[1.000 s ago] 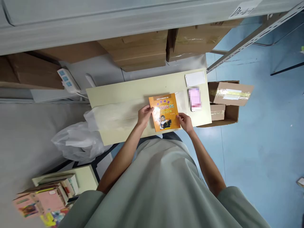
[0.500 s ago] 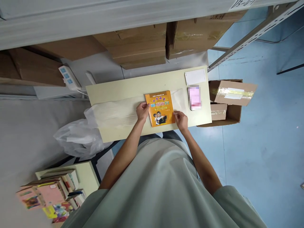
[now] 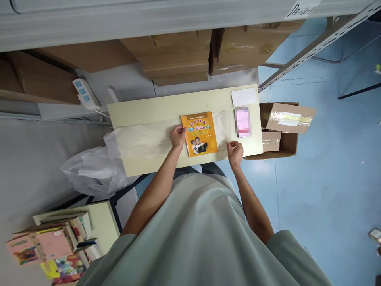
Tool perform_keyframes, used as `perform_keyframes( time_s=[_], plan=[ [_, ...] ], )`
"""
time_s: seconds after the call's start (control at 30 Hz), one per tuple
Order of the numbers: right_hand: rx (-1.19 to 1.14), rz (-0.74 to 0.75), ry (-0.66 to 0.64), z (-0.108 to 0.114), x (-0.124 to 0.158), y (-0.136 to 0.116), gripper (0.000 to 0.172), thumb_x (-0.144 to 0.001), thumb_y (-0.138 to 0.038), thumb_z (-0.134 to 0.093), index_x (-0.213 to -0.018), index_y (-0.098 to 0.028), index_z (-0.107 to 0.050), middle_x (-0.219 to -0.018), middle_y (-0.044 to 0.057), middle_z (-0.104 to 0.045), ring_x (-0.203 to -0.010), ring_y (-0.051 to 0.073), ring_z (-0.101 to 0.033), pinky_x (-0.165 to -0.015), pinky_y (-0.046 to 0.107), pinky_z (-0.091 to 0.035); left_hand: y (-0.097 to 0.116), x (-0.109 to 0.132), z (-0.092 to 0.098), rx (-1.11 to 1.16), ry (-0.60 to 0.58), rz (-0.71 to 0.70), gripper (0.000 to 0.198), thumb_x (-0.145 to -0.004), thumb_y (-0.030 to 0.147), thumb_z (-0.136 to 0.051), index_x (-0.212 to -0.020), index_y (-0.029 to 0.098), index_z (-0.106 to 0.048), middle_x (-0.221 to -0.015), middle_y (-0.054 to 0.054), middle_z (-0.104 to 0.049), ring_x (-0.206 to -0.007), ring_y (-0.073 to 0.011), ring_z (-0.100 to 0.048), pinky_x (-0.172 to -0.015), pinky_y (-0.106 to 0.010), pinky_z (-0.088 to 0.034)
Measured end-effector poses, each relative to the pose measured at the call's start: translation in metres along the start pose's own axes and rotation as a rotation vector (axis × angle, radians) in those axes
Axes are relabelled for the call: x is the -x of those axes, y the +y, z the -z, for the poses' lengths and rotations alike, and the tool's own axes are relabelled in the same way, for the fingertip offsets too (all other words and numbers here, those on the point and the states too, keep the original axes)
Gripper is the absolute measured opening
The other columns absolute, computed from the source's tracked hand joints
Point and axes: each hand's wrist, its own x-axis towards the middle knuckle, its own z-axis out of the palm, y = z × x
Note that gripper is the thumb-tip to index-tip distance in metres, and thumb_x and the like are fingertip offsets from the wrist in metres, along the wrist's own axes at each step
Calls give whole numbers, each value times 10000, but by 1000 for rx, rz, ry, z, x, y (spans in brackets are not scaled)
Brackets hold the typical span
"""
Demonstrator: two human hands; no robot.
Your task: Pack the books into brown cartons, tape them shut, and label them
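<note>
Orange book (image 3: 199,134) against left fingers (image 3: 179,130), right fingers (image 3: 231,146) apart

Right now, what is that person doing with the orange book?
A person is at a pale yellow tabletop. Their left hand rests on the left edge of an orange paperback book lying flat on a clear plastic sheet. Their right hand is off the book, near the table's front edge.

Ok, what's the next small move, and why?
Probably pinch the right end of the sheet with the right hand: the book lies on the sheet, the left hand touches its left edge, and the right hand is off the book, by that end.
</note>
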Motion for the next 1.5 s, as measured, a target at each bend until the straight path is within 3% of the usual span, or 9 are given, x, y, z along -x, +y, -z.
perform_keyframes(
  time_s=[0.2, 0.37, 0.5, 0.67, 0.83, 1.03, 1.2, 1.33, 1.5],
  plan=[
    [-184, 115, 29, 1, 13, -18, 288, -1016, -514, -561, -937, -245, -627, -1011, 102, -752, -979, 259, -702, -881, 404, -591, 1, 2, -1, -9, -14, -10, 301, -818, 354, -842, -1058, 178, -800, -987, -82, -826, -956, -258, -782, -895, -358, -613],
    [-125, 411, -141, -9, 27, -39, 185, -1044, -415, -561, -935, -272, -606, -1055, 98, -765, -1070, 270, -731, -1002, 428, -584, 0, 14, -2, -4, -46, -60, 333, -854, 254, -792, -1172, 161, -758, -1158, -126, -818, -1067, -259, -780, -1000, -381, -609],
    [38, 497, -354, -38, 30, -49, 149, -1062, -308, -538, -954, -269, -633, -1085, 104, -766, -1014, 265, -738, -935, 391, -596, -2, 33, -4, -101, -14, -138, 467, -908, 257, -767, -1359, 178, -672, -1361, -163, -736, -1181, -264, -748, -1086, -398, -580],
    [231, 620, -458, -71, 32, -48, 171, -1047, -182, -531, -975, -256, -667, -1067, 109, -783, -1074, 266, -731, -941, 354, -609, 2, 62, -15, -336, 3, -277, 748, -849, 328, -874, -1513, 172, -567, -1492, -219, -622, -1481, -397, -549, -1271, -533, -434],
    [157, 689, -557, -61, 41, -40, 116, -1065, -291, -599, -1090, -261, -708, -1196, 114, -818, -1304, 288, -699, -1056, 385, -605, 6, 78, -27, -493, 14, -290, 1019, -792, 260, -920, -1664, 172, -401, -1661, -268, -460, -1605, -493, -363, -1303, -652, -349],
    [20, 386, -264, -42, -13, -53, 336, -1091, -473, -527, -1242, -214, -679, -1287, 173, -773, -1158, 293, -734, -989, 427, -616, 1, 79, -24, -501, 3, -352, 868, -820, 225, -924, -1571, 211, -489, -1642, -250, -484, -1590, -484, -387, -1287, -660, -363],
    [128, 77, -336, -60, -70, -90, 359, -1017, -585, -673, -1040, -227, -657, -1052, 140, -808, -1002, 309, -775, -896, 410, -596, 0, 85, -22, -493, -41, -370, 404, -911, 216, -854, -1261, 216, -653, -1684, -222, -436, -1570, -453, -400, -1284, -642, -356],
    [181, 99, -413, -64, -78, -108, 419, -1006, -637, -635, -802, -277, -565, -903, 91, -780, -868, 286, -754, -805, 377, -572, 8, 89, -22, -466, -100, -367, 37, -1018, 259, -732, -1011, 223, -724, -1761, -178, -351, -1565, -484, -373, -1241, -697, -363],
    [148, 206, -358, -57, -74, -125, 254, -945, -510, -685, -941, -279, -580, -920, 67, -797, -887, 291, -759, -842, 391, -581, 24, 110, -24, -457, -153, -382, 309, -1035, 520, -699, -1059, 219, -765, -1593, -240, -544, -1488, -514, -485, -1205, -672, -418]
  ],
)
